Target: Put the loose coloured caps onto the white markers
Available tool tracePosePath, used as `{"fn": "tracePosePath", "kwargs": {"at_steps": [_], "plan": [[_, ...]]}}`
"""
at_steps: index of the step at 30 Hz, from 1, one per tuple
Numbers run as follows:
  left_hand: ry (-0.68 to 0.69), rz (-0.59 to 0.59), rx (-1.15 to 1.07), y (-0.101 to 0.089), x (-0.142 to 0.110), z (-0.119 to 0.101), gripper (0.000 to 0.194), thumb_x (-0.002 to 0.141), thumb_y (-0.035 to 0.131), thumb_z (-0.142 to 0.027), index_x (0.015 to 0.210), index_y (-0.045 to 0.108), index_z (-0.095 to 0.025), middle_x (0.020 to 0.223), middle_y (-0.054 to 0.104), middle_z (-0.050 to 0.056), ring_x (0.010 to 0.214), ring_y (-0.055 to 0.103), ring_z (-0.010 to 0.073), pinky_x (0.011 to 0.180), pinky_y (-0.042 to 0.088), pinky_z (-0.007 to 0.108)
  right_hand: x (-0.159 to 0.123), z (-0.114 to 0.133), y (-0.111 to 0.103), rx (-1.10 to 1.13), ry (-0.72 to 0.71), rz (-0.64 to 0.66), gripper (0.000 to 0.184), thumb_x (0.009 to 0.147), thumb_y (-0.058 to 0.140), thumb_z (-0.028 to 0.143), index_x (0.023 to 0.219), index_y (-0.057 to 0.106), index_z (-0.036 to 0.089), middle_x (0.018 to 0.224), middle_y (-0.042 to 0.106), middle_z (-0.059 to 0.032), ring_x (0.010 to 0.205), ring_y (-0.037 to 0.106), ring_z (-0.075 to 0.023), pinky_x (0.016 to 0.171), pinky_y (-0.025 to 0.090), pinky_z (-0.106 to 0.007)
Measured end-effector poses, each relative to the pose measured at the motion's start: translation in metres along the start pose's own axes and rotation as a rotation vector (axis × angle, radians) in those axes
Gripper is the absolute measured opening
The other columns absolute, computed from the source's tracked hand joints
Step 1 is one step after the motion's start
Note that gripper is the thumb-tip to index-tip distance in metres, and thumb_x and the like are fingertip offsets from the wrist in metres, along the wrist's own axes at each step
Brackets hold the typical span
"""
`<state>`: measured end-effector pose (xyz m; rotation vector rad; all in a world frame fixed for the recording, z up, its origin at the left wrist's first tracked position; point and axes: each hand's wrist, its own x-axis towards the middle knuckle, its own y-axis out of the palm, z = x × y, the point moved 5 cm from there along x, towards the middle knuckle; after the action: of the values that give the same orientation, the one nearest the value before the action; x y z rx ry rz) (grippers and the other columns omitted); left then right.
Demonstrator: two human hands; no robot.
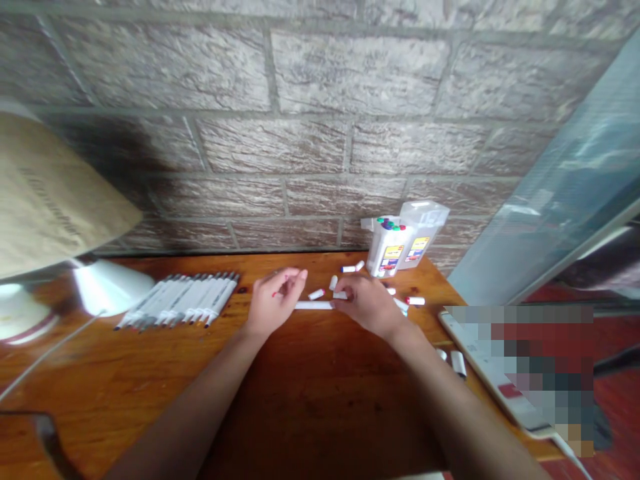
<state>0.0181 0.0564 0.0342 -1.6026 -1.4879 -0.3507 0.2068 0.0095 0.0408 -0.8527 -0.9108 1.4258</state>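
Note:
A white marker (313,305) lies crosswise between my two hands, low over the wooden table. My right hand (369,303) is closed, its fingertips pinching the marker's right end. The marker's other end meets the edge of my left hand (274,301), whose fingers are curled with the thumb raised. Small red spots show at those fingers; whether they are ink or part of an object I cannot tell. Just beyond the marker lie short white caps or pieces, one a red-ended cap (317,294) and another a plain white cap (333,283).
Several white markers (183,300) lie in a row at left, beside a lamp (107,287). A clear marker case (387,250) stands open near the brick wall. More caps lie at right, including a red-ended one (415,301), near a laptop-like device (480,367).

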Motion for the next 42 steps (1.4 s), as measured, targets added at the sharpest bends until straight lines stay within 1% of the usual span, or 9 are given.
{"fn": "tracePosePath", "kwargs": {"at_steps": [5,10,12,16,20,24,31,36,42], "plan": [[-0.308,-0.203,-0.129,-0.01,0.001,0.019,0.042,0.102,0.047,-0.043,0.081,0.068,-0.014,0.064,0.064,0.001,0.056,0.053,0.0084,0.058,0.041,0.022,-0.002,0.029,0.026,-0.053,-0.17,0.03,0.028,0.091,0.061,0.024,0.118,0.072,0.023,0.125,0.069,-0.0078,0.114,0.066,-0.0228,0.097,0.048,-0.032],[-0.472,-0.308,-0.273,-0.008,-0.001,0.036,0.05,0.101,0.04,-0.051,0.08,0.067,-0.013,0.062,0.062,0.003,0.056,0.05,0.0093,0.058,0.041,0.023,-0.001,0.027,0.032,-0.04,-0.126,0.091,0.021,0.092,0.058,0.024,0.102,0.077,0.022,0.108,0.074,-0.0089,0.099,0.068,-0.0229,0.083,0.047,-0.032],[-0.505,-0.355,-0.297,-0.008,-0.002,0.041,0.053,0.1,0.039,-0.054,0.08,0.067,-0.014,0.067,0.065,0.004,0.057,0.051,0.0094,0.058,0.042,0.023,0.001,0.023,0.027,0.127,-0.134,0.067,0.018,0.09,0.061,0.025,0.094,0.078,0.021,0.094,0.075,-0.0063,0.084,0.065,-0.0177,0.075,0.044,-0.029],[-0.623,-0.412,-0.424,-0.006,-0.003,0.043,0.051,0.095,0.045,-0.058,0.094,0.068,-0.013,0.084,0.072,0.008,0.064,0.058,0.0108,0.056,0.042,0.021,0.006,0.014,0.022,0.811,-0.066,0.074,0.026,0.085,0.069,0.037,0.098,0.077,0.017,0.082,0.072,-0.0023,0.069,0.054,-0.0098,0.064,0.039,-0.023],[-0.752,-0.164,-0.825,0.016,-0.001,0.025,0.054,0.086,0.061,-0.062,0.103,0.07,-0.011,0.101,0.076,0.013,0.085,0.069,0.0174,0.071,0.052,0.025,0.008,0.012,0.03,1.322,0.067,0.167,0.045,0.073,0.081,0.052,0.096,0.076,0.015,0.068,0.06,0.0018,0.057,0.04,-0.0044,0.051,0.026,-0.019],[-0.819,0.017,-1.16,0.031,-0.002,0.001,0.052,0.075,0.079,-0.056,0.107,0.072,-0.015,0.107,0.077,0.011,0.099,0.072,0.0211,0.084,0.057,0.031,0.006,0.02,0.037,1.536,0.076,0.254,0.047,0.063,0.089,0.048,0.09,0.073,0.013,0.066,0.054,0.0035,0.055,0.034,-0.0024,0.048,0.014,-0.02],[-0.808,0.16,-1.086,0.031,-0.008,-0.008,0.05,0.072,0.083,-0.052,0.104,0.074,-0.015,0.079,0.075,0.005,0.059,0.065,0.0113,0.049,0.048,0.019,-0.004,0.041,0.045,1.508,-0.036,0.386,0.042,0.074,0.083,0.05,0.092,0.074,0.014,0.062,0.048,0.0061,0.051,0.031,-0.0013,0.049,0.012,-0.022],[-0.834,0.171,-1.071,0.033,-0.012,-0.011,0.052,0.062,0.089,-0.054,0.094,0.076,-0.016,0.069,0.07,0.002,0.056,0.062,0.0097,0.048,0.047,0.018,-0.007,0.049,0.05,1.533,-0.05,0.395,0.04,0.07,0.086,0.048,0.089,0.073,0.015,0.066,0.054,0.0047,0.049,0.03,-0.0006,0.049,0.012,-0.022],[-0.882,0.216,-1.082,0.04,-0.017,-0.014,0.054,0.068,0.083,-0.059,0.099,0.078,-0.015,0.072,0.07,0.003,0.062,0.065,0.012,0.054,0.052,0.021,-0.007,0.049,0.055,1.543,-0.035,0.368,0.043,0.068,0.087,0.05,0.078,0.066,0.014,0.064,0.055,0.0041,0.049,0.031,-0.0011,0.049,0.012,-0.022]]}}
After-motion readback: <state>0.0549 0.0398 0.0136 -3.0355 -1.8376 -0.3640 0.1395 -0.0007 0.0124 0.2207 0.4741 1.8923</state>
